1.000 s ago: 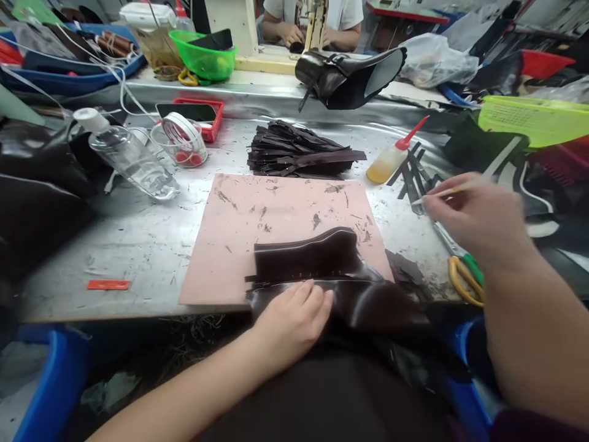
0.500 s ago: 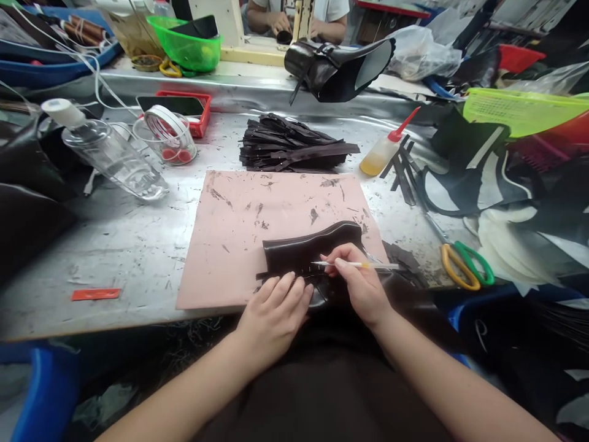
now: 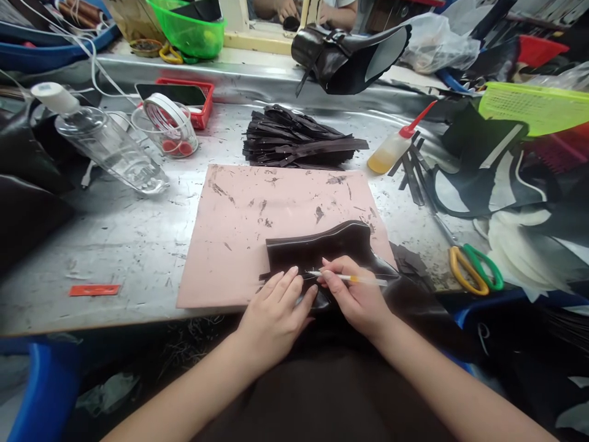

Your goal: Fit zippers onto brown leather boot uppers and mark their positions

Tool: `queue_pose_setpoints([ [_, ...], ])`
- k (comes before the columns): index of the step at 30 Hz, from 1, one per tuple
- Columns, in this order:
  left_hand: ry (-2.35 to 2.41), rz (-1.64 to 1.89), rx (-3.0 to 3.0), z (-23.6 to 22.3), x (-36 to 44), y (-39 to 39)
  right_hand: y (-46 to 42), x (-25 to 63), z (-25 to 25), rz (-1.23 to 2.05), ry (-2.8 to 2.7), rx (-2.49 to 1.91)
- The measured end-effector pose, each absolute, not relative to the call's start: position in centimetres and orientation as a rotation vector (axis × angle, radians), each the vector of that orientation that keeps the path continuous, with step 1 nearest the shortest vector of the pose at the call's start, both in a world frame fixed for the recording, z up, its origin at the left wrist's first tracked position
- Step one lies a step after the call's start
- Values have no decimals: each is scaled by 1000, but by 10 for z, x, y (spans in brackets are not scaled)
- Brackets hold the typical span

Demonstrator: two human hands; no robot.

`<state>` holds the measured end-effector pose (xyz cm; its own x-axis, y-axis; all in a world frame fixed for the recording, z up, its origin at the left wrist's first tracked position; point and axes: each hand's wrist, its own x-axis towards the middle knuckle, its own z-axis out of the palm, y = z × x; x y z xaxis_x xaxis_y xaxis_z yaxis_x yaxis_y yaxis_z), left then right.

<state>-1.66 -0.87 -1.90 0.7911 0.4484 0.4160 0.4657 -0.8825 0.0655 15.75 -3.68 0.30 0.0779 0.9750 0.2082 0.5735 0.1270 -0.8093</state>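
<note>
Two hands meet at the leather in the head view. The dark, glossy leather piece [image 3: 317,242] lies across the near right part of the pink board [image 3: 230,209] and runs off its near edge. The left hand [image 3: 271,313] is open, its fingers spread flat on the leather's near part; whether the thumb pinches anything, I cannot tell. The right hand [image 3: 359,298] is closed in a pinch on a slim white tool [image 3: 368,280] with a yellow band. That hand has just come in from the right of the board, and the tool's tip has moved in close to the left fingertips, so both hands are now at one spot on the leather.

Beyond the board is a heap of dark strips [image 3: 294,138]; at its far right corner stands a leaning red-nozzled bottle [image 3: 390,152]. Scissors [image 3: 455,264] lie right of the board, a clear bottle [image 3: 108,144] left of it
</note>
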Motion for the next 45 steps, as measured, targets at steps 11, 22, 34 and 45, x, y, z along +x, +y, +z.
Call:
queue_pose_setpoints([
  [11, -750, -687, -2933, -18, -16, -8, -38, 158, 4, 652, -1501, -1598],
  [22, -756, -669, -2953, -16, -15, -8, -39, 162, 4, 601, -1525, -1673],
  [34, -763, -676, -2966, -15, -15, -8, -37, 161, 7, 575, -1506, -1705],
  [45, -749, -672, -2949, -15, -15, -8, -35, 163, 2, 575, -1519, -1691],
])
